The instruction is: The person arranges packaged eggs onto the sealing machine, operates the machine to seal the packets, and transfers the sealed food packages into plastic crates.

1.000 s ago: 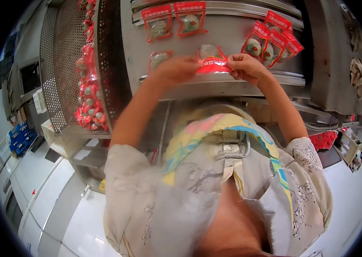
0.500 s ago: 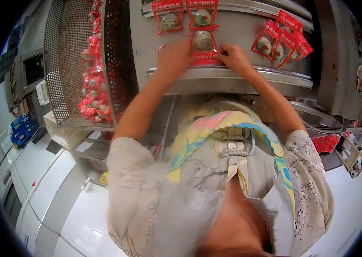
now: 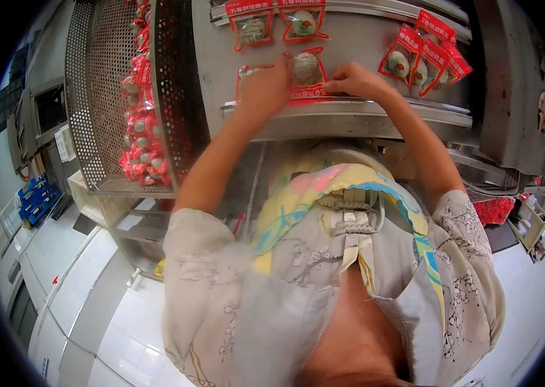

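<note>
A tiled white floor (image 3: 130, 329) spreads around a metal tabletop (image 3: 356, 48) in a workroom, seen from the head camera. With the packet (image 3: 304, 69) between your hands as the dial's centre, a perforated metal basket (image 3: 95, 97) of red packages (image 3: 140, 138) stands at 9 o'clock, well apart.

Your left hand (image 3: 266, 87) is at the packet's left edge, its fingertips hidden; whether they pinch, you cannot tell from here. Your right hand (image 3: 355, 82), fingers bunched, meets the corner at 4 o'clock, though a firm grip on the film cannot be confirmed. The packet's red label end points to 6 o'clock, at the front rail (image 3: 375, 106).

A neighbouring packet (image 3: 244, 74) peeks out at 9 o'clock, partly behind your left hand. Two more packets lie near the rear rail (image 3: 375, 14), at 10 and 12 o'clock; an overlapping cluster (image 3: 417, 61) sits at 3.

For a neat placement, draw both corners evenly, smooth the label end flat and parallel to the front rail, and keep the rounded contents off the metal. A one-sided pull would likely skew the packet or wrinkle its film.
</note>
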`<state>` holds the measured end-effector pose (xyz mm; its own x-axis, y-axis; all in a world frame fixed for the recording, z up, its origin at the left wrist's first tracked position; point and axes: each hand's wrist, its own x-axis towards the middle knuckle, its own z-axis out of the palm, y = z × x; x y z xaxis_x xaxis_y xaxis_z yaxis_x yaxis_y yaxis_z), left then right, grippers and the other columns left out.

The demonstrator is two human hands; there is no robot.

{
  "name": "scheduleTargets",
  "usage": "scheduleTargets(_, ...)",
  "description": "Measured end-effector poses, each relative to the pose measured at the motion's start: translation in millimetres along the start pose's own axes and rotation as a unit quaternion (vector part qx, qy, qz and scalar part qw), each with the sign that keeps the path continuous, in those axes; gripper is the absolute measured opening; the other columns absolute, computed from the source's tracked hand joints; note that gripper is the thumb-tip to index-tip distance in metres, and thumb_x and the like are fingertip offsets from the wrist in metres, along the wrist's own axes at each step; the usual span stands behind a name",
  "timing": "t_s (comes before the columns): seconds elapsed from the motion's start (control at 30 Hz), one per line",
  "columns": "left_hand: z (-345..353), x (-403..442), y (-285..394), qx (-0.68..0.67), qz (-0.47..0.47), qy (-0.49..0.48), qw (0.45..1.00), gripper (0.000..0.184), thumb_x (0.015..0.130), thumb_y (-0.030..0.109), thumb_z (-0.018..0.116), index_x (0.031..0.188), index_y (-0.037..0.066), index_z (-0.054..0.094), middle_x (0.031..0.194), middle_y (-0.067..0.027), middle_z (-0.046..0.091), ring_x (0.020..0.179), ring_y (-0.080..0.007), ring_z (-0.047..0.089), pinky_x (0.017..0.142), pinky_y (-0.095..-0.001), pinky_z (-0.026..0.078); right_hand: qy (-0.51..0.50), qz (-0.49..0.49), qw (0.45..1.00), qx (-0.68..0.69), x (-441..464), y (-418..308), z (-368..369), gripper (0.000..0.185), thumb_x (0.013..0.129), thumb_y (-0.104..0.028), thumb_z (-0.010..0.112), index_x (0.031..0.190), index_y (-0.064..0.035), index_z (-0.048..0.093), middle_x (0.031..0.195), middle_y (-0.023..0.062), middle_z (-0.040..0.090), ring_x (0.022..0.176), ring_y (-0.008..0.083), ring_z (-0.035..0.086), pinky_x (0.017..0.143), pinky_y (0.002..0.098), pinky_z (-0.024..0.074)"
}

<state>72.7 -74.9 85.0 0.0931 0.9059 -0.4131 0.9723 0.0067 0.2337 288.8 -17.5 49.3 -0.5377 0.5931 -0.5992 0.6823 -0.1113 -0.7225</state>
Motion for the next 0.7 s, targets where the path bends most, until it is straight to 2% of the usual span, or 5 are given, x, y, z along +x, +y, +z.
scheduleTargets(0.23, -8, -33, 15, -0.075, 0.116, 0.064, 0.988, 0.056, 0.063, 0.029, 0.08, 0.108, 0.008, 0.055, 0.108, -0.0164, 0.057, 0.102, -0.0316, 0.056, 0.077, -0.0428, 0.047, 0.05, -0.051, 0.995, -0.071, 7, 12, 9, 0.029, 0.076, -0.031, 0.069, 0.085, -0.004, 0.068, 0.073, 0.0121, 0.065, 0.066, 0.0237, 0.061, 0.063, 0.0358, 0.0473)
scheduleTargets(0.33, 7, -42, 21, -0.059, 0.145, 0.205, 0.966, 0.05, 0.057, 0.026, 0.082, 0.099, 0.01, 0.06, 0.114, -0.0125, 0.051, 0.102, -0.029, 0.053, 0.079, -0.0401, 0.046, 0.093, -0.057, 0.992, -0.058, -4, 14, 2, 0.029, 0.078, -0.031, 0.067, 0.089, -0.0045, 0.068, 0.078, 0.0123, 0.067, 0.07, 0.0236, 0.063, 0.067, 0.034, 0.0487)
scheduleTargets(0.47, 12, -47, 23, -0.087, 0.176, 0.228, 0.954, 0.033, 0.064, 0.016, 0.076, 0.093, 0.011, 0.061, 0.097, -0.0064, 0.056, 0.09, -0.0269, 0.054, 0.074, -0.0394, 0.046, 0.344, -0.141, 0.928, -0.026, -32, 23, -37, 0.023, 0.084, -0.022, 0.068, 0.096, -0.0029, 0.066, 0.083, 0.0072, 0.067, 0.075, 0.0114, 0.06, 0.071, 0.0269, 0.0492)
scheduleTargets(0.57, 30, -45, 9, -0.098, 0.217, 0.21, 0.948, 0.019, 0.07, 0.011, 0.07, 0.087, 0.01, 0.062, 0.085, -0.0039, 0.056, 0.083, -0.025, 0.055, 0.069, -0.0378, 0.046, 0.526, -0.153, 0.829, -0.115, -57, 28, -82, 0.032, 0.082, -0.035, 0.066, 0.1, -0.008, 0.066, 0.088, 0.0082, 0.064, 0.083, 0.0242, 0.063, 0.072, 0.0351, 0.0502)
scheduleTargets(0.7, 36, -48, 11, -0.08, 0.239, 0.199, 0.947, 0.01, 0.074, 0.01, 0.066, 0.082, 0.01, 0.06, 0.076, -0.004, 0.054, 0.075, -0.0234, 0.056, 0.061, -0.0364, 0.046, 0.51, -0.043, 0.782, -0.356, -64, 46, -111, 0.038, 0.076, -0.037, 0.07, 0.103, -0.0106, 0.064, 0.101, 0.0086, 0.06, 0.096, 0.0286, 0.057, 0.079, 0.0401, 0.048)
